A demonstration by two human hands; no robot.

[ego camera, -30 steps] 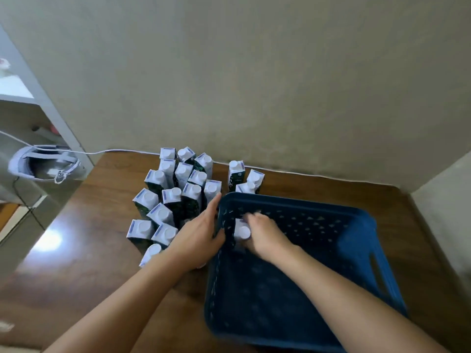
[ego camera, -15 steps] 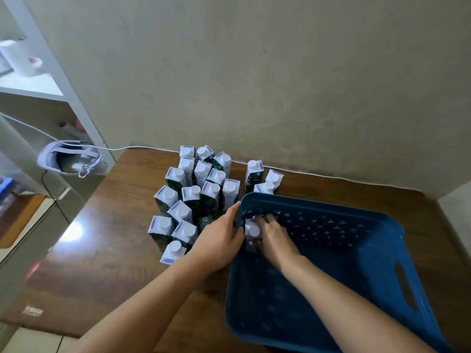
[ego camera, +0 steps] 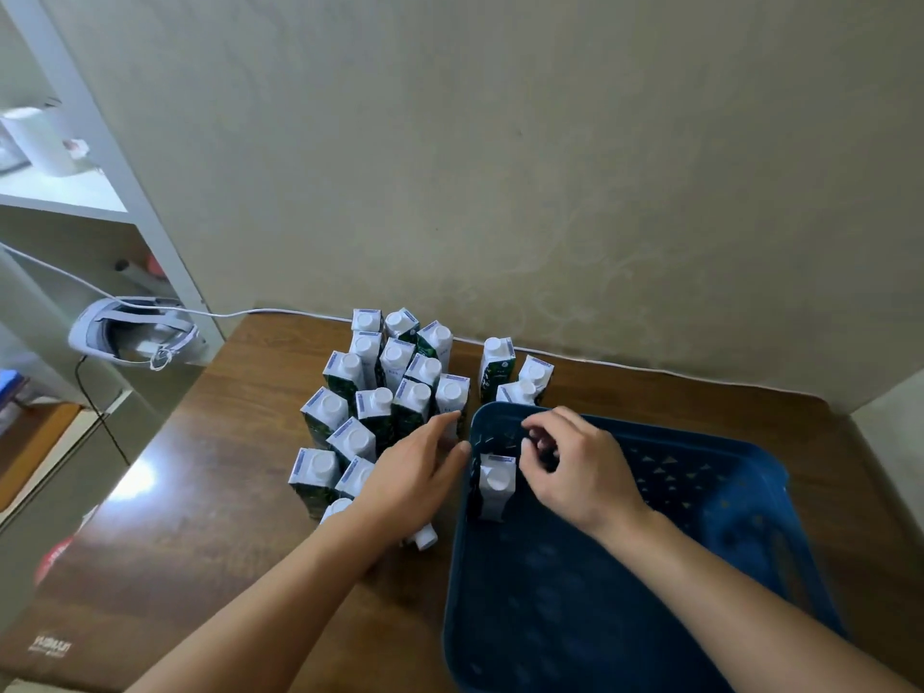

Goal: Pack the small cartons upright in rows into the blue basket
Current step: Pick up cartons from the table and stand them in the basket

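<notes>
A blue basket (ego camera: pixel 710 472) sits on the wooden table at the right. One small green-and-white carton (ego camera: pixel 496 487) stands upright inside its far left corner. My right hand (ego camera: pixel 580 467) hovers just right of that carton, fingers curled and apart, not touching it. My left hand (ego camera: pixel 415 477) rests outside the basket's left wall, fingers spread over a cluster of several upright cartons (ego camera: pixel 380 392). Three more cartons (ego camera: pixel 515 375) stand behind the basket's far rim.
A white headset (ego camera: pixel 132 337) with a cable lies on a shelf unit at the left. The wall runs close behind the cartons. The table's left edge (ego camera: pixel 165 432) drops off toward the floor.
My right hand has let go of the carton in the basket corner and lifted slightly to the right. The left hand stays by the basket's left wall.
</notes>
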